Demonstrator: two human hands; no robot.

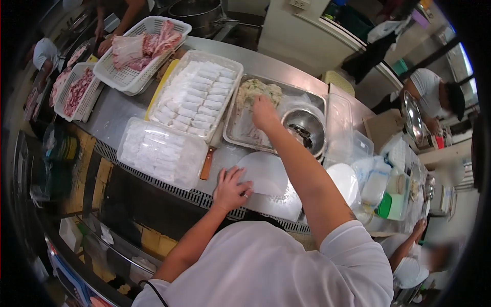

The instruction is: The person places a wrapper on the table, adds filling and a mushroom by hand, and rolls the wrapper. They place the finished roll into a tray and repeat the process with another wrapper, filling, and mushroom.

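Note:
My left hand [232, 189] lies with its fingers spread at the left edge of a thin, round white wrapper [266, 176] on the steel counter; a ring shows on one finger. My right hand [265, 112] reaches over a steel tray [230, 137] and has its fingers curled down at a pale, chopped filling mixture [250, 91]. Its fingertips are partly hidden. A steel bowl [318, 134] with dark pieces in it stands inside the tray's right side. Left of the wrapper, a wooden-handled knife [207, 163] lies partly under the plastic containers.
A white container [234, 64] holds rows of white rolls; a lidded one [162, 153] sits before it. Raw meat fills white baskets [110, 82] at the left. White wrappers [343, 181] lie beyond my right arm. Other people [429, 92] work at both sides.

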